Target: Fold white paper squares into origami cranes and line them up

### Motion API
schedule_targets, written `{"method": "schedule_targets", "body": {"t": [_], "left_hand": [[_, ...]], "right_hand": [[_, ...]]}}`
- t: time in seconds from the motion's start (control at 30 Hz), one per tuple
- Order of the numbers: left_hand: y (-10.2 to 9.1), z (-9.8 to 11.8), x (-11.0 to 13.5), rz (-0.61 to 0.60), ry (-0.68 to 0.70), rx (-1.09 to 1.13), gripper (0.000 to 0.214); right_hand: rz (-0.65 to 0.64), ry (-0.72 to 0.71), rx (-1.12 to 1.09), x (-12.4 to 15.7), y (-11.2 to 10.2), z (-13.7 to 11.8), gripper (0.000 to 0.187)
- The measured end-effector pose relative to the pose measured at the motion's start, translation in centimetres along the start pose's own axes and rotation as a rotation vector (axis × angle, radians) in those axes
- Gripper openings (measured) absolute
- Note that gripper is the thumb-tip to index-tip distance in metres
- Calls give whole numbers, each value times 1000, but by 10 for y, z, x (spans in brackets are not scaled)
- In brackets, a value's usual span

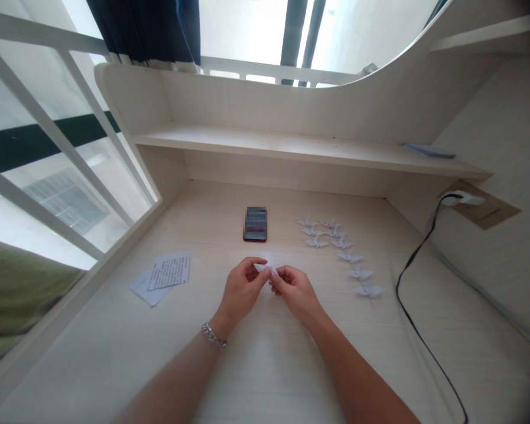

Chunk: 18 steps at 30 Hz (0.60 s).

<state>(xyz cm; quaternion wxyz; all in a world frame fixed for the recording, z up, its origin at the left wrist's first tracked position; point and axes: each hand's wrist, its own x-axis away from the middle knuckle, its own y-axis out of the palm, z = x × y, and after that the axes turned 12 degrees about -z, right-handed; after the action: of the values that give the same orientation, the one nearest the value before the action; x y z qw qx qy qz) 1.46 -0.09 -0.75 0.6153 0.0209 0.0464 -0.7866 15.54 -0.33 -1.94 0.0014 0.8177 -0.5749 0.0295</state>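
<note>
My left hand (pixel 242 288) and my right hand (pixel 294 288) meet over the middle of the pale wooden desk (pixel 115 341). Both pinch a small folded piece of white paper (pixel 265 268) between their fingertips, just above the desk top. A bead bracelet (pixel 212 335) circles my left wrist. To the right of my hands lie several finished white paper cranes (pixel 340 250) in a curving row. A dark phone (pixel 255 224) lies flat beyond my hands.
Two printed paper sheets (pixel 162 275) lie to the left. A black cable (pixel 413 277) runs from a wall socket (pixel 466 199) down the desk's right side. A shelf (pixel 300 147) above the desk holds a blue booklet (pixel 429 151). White railing stands at the left.
</note>
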Motion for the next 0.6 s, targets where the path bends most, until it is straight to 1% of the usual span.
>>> {"method": "schedule_targets", "body": {"t": [0.13,0.27,0.4,0.5,0.6], "left_hand": [[0,-1,1,34,-14,19,33],[0,-1,1,42,-17,46,36],[0,1,0,49,-13,108,38],[-1,2,-1,38,-13,155,38],[-1,3,-2,34,-35,181,39]], "right_hand": [[0,3,34,1,2,-3,31],[47,-9,104,1,4,-3,30],[74,4,52,1,5,-1,26],[39,19,-26,0,4,-2,27],[-20,21,-45,0,4,-4,27]]}}
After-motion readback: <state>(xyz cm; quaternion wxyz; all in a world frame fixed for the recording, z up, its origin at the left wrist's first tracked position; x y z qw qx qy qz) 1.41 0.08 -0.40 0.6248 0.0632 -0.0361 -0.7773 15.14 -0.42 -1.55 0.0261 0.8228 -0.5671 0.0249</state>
